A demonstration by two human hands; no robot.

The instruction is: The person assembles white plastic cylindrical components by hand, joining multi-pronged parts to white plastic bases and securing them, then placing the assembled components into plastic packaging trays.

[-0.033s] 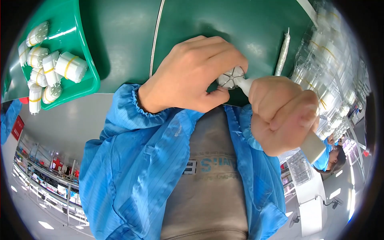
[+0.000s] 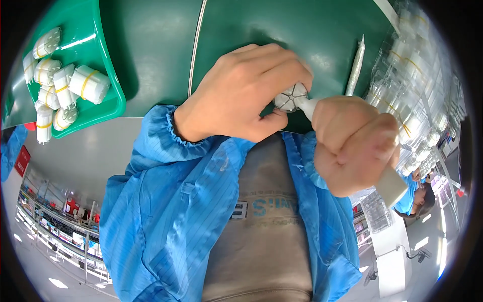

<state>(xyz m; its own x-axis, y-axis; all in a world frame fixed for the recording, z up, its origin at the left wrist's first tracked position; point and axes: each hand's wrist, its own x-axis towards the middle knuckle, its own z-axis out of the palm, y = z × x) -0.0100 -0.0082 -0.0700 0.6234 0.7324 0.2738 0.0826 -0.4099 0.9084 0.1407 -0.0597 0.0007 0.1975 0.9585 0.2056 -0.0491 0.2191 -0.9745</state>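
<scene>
My left hand curls thumb and fingers around a small round piece, whitish and clear, with dark spokes dividing its end into wedges. In my right fist is a white tool; its blunt block-like end sticks out below the fist. The tool's tapered white tip meets the edge of the round piece, or lies just in front of it. Fingers cover most of the tool and the far side of the piece. Both hands are over the near edge of the green tabletop.
A green tray at left holds several white bundles with yellow bands. A thin clear-wrapped stick lies beyond my right hand. Clear plastic packages are heaped at right. Another person is at lower right; a blue sleeve shows at far left.
My right hand and the white tool have shifted very slightly to the left. The left hand keeps its hold on the round piece almost unmoved.
</scene>
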